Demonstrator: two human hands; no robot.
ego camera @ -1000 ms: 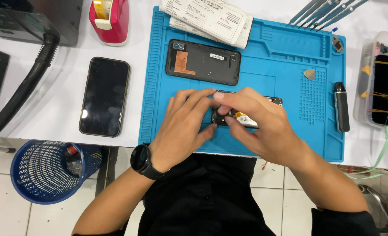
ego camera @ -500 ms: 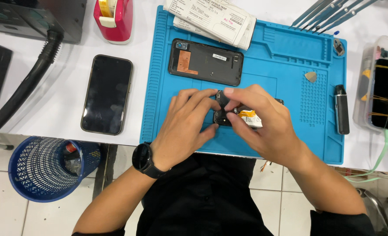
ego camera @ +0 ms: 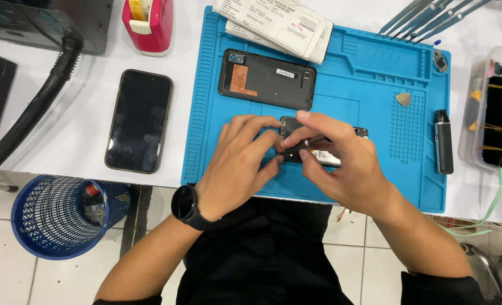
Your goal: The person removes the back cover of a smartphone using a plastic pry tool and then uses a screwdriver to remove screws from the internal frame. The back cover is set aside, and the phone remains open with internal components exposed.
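Note:
An opened black phone lies on the blue work mat, mostly hidden under my hands. My left hand, with a black watch on its wrist, rests on the phone's left end, fingertips pressing on its edge. My right hand covers the right part and pinches a thin dark tool between thumb and fingers, its tip down on the phone's inside. A strip of white label shows under the right fingers. The phone's detached black back cover lies just beyond, inner side up.
A black smartphone lies left of the mat. Folded papers and a pink tape dispenser sit at the back. Metal tools, a grey pick, a black stick device and a clear box are right. Blue wastebasket below.
Both hands stay on the opened phone. My right fingers have shifted slightly with the tool, and the view has drifted a little.

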